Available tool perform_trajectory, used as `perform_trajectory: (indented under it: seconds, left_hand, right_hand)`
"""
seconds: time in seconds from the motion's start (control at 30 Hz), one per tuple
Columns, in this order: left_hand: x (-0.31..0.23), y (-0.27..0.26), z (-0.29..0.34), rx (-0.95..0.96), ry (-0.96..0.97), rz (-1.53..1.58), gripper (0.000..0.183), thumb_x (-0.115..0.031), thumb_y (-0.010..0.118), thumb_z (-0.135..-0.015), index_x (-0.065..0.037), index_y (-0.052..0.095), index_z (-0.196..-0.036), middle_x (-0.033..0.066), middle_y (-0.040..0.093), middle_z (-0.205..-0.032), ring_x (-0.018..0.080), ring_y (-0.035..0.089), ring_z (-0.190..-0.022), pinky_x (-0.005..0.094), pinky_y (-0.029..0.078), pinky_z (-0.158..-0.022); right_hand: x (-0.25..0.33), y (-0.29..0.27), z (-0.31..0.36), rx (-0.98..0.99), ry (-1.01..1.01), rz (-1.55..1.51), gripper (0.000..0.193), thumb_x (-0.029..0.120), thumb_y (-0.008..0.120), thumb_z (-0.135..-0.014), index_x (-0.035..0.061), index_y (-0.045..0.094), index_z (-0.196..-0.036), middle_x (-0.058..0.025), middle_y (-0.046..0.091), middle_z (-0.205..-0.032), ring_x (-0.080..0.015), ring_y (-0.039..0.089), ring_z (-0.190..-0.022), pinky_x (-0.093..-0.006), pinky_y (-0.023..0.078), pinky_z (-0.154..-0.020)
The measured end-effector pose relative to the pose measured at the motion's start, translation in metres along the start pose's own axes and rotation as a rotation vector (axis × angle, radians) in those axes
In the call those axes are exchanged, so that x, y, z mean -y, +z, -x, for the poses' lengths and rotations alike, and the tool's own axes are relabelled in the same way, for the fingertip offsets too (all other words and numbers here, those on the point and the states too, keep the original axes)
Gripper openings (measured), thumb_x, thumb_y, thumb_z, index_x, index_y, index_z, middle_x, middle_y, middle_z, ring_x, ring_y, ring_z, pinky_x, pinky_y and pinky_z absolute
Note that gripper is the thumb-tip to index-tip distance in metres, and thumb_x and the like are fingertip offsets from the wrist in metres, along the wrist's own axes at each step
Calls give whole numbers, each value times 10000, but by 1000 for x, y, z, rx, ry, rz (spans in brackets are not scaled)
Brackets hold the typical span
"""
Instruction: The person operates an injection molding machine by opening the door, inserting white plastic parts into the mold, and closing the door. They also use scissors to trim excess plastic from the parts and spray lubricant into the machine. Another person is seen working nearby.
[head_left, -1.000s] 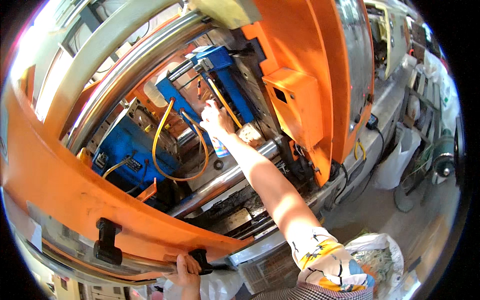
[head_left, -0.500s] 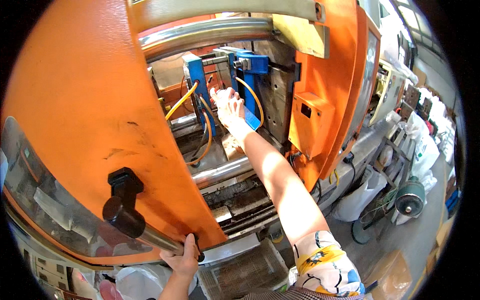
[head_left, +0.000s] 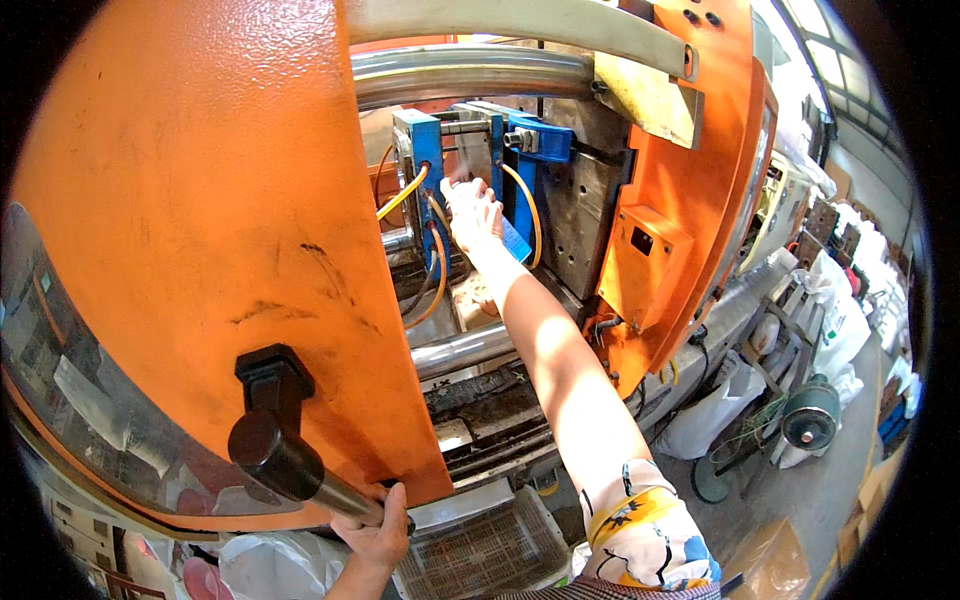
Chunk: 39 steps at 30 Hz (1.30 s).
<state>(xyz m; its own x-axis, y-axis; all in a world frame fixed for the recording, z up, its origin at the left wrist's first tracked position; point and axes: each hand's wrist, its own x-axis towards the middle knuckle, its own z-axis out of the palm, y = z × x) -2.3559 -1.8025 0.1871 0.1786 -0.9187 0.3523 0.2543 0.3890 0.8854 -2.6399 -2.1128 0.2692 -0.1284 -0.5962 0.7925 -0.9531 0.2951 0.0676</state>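
Observation:
My left hand is closed round the lower end of a metal bar handle with black mounts, fixed to an orange machine door. My right arm reaches through the opening into the machine. There my right hand is wrapped round a blue can, apparently a spray can, mostly hidden by the fingers and wrist. It is between a blue-edged left mould half and a blue right mould half. A faint pale blur hangs above the fingertips, near the metal mould face.
Yellow hoses loop from the mould. Thick steel tie bars cross above and below my right arm. An orange frame with a box stands at the right. A plastic crate lies below; white sacks and a green motor-like cylinder are at right.
The view has shifted, so the machine appears farther right. My right hand has moved left relative to the mould, nearer its left half, with the can. My left hand keeps hold of the handle.

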Motion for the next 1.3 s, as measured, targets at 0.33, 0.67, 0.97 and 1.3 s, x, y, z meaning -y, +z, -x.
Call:
perform_trajectory:
  seconds: [0.33,0.67,0.97,1.3]
  left_hand:
    - [14,-13,-1,122,49,-28,268,62,614,-787,-28,457,-590,9,469,-514,59,419,-430,237,339,-412]
    - [16,-12,1,128,74,-60,192,81,613,-778,1,497,-647,10,490,-553,69,430,-455,244,352,-434]
    - [17,-11,-1,90,87,-89,196,77,632,-756,11,516,-612,17,492,-530,80,438,-453,236,365,-444]
    - [19,-14,2,6,76,-117,190,65,663,-721,9,529,-598,47,526,-546,104,476,-486,257,389,-470]
  right_hand:
    - [-8,13,15,153,-21,-19,472,104,490,-841,258,417,-1281,-180,444,-1036,-334,532,-927,-420,480,-756]
    - [-15,6,13,223,-74,-134,595,66,599,-754,251,419,-1290,-173,434,-1068,-337,518,-958,-415,469,-790]
    - [-18,20,29,250,-107,-135,501,102,519,-825,254,423,-1292,-186,427,-1055,-354,522,-922,-443,466,-784]
    - [-25,33,33,270,-41,-179,686,88,617,-740,292,367,-1345,-202,412,-1129,-377,512,-995,-442,474,-810]
